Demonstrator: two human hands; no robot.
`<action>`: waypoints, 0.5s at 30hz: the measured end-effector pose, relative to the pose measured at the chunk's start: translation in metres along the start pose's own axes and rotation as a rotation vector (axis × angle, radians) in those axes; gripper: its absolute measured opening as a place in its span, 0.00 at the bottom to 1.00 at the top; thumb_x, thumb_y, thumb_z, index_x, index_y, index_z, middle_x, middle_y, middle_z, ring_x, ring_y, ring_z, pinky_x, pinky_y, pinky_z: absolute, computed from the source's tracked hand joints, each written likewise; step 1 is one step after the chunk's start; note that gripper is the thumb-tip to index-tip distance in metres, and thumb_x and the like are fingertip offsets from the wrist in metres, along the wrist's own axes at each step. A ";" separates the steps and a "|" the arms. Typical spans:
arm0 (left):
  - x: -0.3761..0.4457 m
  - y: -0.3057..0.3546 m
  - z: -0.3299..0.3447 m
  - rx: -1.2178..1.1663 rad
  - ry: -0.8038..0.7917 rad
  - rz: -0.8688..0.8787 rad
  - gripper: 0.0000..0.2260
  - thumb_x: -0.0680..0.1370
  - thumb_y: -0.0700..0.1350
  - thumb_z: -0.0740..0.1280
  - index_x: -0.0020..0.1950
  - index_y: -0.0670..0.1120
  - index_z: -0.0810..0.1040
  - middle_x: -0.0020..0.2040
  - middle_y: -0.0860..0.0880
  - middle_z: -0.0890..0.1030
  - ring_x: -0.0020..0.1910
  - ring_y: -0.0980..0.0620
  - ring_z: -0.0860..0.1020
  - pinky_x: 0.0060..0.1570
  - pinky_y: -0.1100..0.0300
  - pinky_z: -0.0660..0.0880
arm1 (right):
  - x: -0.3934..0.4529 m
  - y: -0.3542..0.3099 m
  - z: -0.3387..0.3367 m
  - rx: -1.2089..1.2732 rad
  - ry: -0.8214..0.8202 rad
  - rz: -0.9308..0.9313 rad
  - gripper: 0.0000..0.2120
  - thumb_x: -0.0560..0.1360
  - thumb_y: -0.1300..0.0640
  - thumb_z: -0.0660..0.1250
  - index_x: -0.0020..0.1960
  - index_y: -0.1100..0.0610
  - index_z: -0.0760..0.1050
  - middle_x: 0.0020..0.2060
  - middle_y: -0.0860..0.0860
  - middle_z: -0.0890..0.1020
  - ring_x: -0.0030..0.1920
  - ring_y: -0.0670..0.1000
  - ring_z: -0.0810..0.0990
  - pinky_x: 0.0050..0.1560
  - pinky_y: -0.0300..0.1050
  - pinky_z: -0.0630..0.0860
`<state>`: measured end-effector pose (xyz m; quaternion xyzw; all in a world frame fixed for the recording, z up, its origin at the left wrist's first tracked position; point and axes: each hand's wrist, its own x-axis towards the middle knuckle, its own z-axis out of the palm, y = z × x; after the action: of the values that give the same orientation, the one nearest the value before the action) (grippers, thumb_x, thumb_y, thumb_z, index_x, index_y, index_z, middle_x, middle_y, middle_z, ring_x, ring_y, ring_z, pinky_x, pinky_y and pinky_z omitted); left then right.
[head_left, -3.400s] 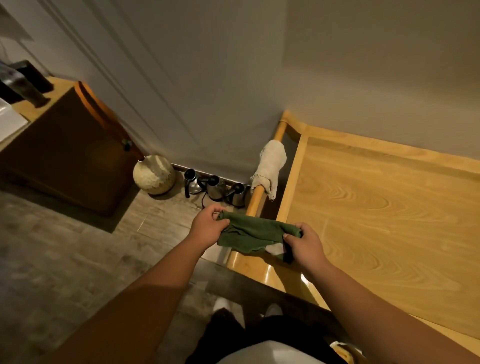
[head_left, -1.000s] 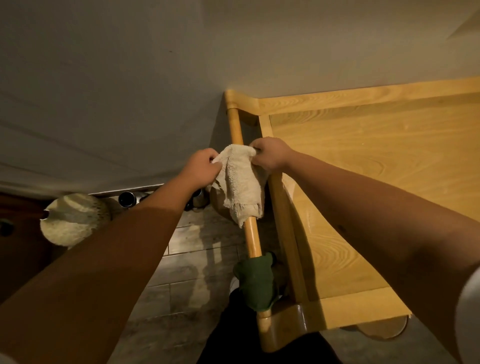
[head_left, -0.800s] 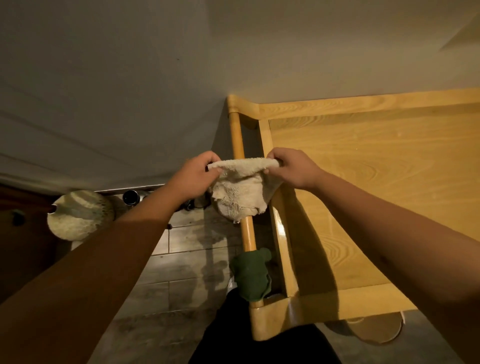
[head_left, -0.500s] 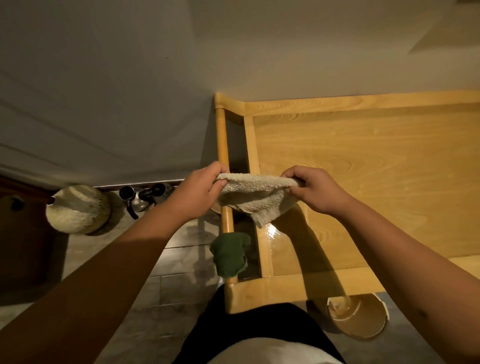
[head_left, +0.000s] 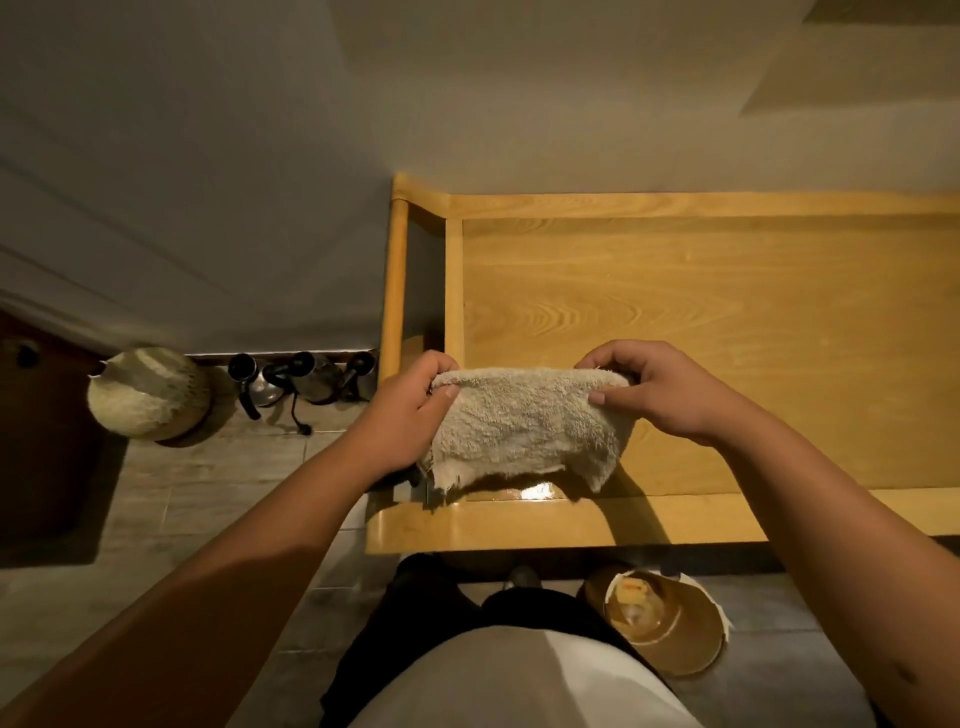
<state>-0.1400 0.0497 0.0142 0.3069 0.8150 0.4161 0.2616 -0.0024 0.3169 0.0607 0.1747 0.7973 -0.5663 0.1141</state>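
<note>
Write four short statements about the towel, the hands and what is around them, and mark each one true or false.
1. The left hand and the right hand both pinch the towel by its top edge. True.
2. The towel hangs over the rail. False: it is off the rail, held up between the hands over the near left corner of the table.
3. The towel is green. False: it is beige.
4. A round vase stands on the floor to the left of the table. True.
</note>
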 end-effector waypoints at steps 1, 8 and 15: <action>-0.003 -0.003 0.007 -0.024 -0.011 -0.030 0.07 0.83 0.46 0.62 0.48 0.59 0.72 0.37 0.52 0.77 0.32 0.59 0.72 0.32 0.63 0.68 | -0.003 0.005 -0.002 0.014 -0.030 0.025 0.10 0.74 0.67 0.71 0.51 0.54 0.80 0.47 0.50 0.84 0.44 0.46 0.83 0.40 0.40 0.80; 0.008 -0.037 0.057 -0.011 -0.108 -0.263 0.05 0.83 0.45 0.63 0.48 0.53 0.73 0.42 0.52 0.78 0.39 0.56 0.76 0.33 0.64 0.70 | 0.016 0.062 0.021 -0.140 -0.120 0.241 0.05 0.77 0.63 0.69 0.51 0.56 0.79 0.47 0.55 0.83 0.47 0.56 0.82 0.41 0.51 0.80; 0.042 -0.059 0.088 0.249 0.021 -0.366 0.03 0.84 0.46 0.60 0.52 0.47 0.69 0.45 0.47 0.76 0.38 0.52 0.71 0.33 0.57 0.64 | 0.060 0.102 0.046 -0.251 0.236 0.263 0.03 0.76 0.60 0.69 0.49 0.54 0.77 0.41 0.47 0.78 0.47 0.54 0.78 0.40 0.43 0.69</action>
<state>-0.1251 0.0977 -0.0880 0.1795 0.9050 0.2609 0.2842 -0.0166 0.3134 -0.0656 0.3268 0.8398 -0.4183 0.1139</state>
